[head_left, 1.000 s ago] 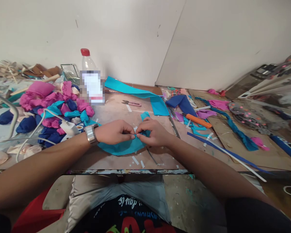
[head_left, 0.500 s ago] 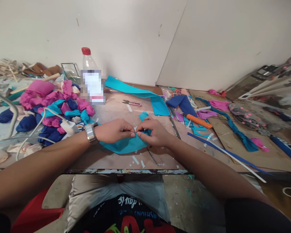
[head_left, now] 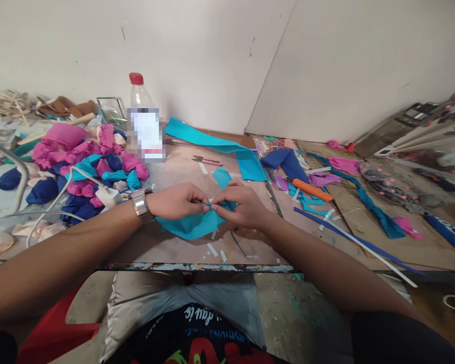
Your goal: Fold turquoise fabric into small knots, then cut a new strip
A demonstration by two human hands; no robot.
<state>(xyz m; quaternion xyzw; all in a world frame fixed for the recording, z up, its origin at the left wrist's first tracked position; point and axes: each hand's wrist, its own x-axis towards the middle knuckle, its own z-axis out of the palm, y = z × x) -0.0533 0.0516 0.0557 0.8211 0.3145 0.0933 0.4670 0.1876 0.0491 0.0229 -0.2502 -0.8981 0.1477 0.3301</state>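
A turquoise piece of fabric (head_left: 191, 226) is pinched along its upper edge between both hands, its lower part hanging down to the table. My left hand (head_left: 180, 202), with a metal watch on the wrist, is closed on that edge, thumb and forefinger together. Close beside it, my right hand (head_left: 242, 203) grips the same edge, fingertips almost meeting the left ones. A turquoise end (head_left: 222, 177) sticks up behind the right fingers. Pink-handled thread snips (head_left: 208, 161) lie beyond the hands. Farther back, a long turquoise fabric strip (head_left: 250, 163) lies folded over.
Pink, blue and turquoise fabric bundles (head_left: 79, 151) are heaped at left, beside a white charger (head_left: 109, 198) with cable. A red-capped bottle (head_left: 138, 93) stands behind a blurred phone screen (head_left: 147, 132). At right are an orange cutter (head_left: 311, 190) and a white stick (head_left: 375, 255).
The fingertips have shifted slightly left along the fabric's edge, which now looks gathered into a narrow fold. More of the turquoise end shows behind the right hand.
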